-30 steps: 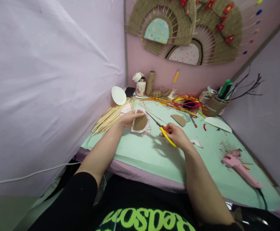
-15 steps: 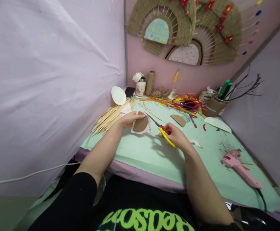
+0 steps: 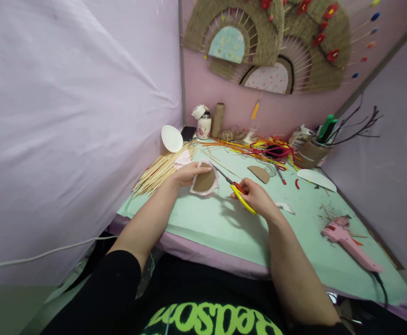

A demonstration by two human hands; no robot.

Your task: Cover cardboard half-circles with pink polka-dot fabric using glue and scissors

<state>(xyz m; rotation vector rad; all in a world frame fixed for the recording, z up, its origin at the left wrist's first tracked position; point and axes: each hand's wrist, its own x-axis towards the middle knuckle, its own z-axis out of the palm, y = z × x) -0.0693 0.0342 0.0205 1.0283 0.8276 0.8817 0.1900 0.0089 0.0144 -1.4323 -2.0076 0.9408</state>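
Note:
My left hand (image 3: 188, 173) pinches a half-round piece of brown cardboard (image 3: 203, 181) above the table, thumb on top. Pale fabric (image 3: 208, 191) sticks out around the cardboard's edge and looks frayed at the lower right. My right hand (image 3: 254, 195) is closed round the red and yellow handles of a pair of scissors (image 3: 238, 190). The blades point up and left, with their tips at the fabric's upper right edge; whether they touch it I cannot tell. Another half-round cardboard piece (image 3: 258, 174) lies behind my right hand.
Bamboo sticks (image 3: 159, 174) lie at the left, with a white oval piece (image 3: 172, 138) behind. Coloured pipe cleaners (image 3: 276, 151) spread along the back. A pink glue gun (image 3: 352, 244) lies at the right, its cord over the edge. A pen holder (image 3: 311, 154) stands back right.
Both hands, the cardboard piece and the scissors stay almost where they were. The whole view has shifted very slightly.

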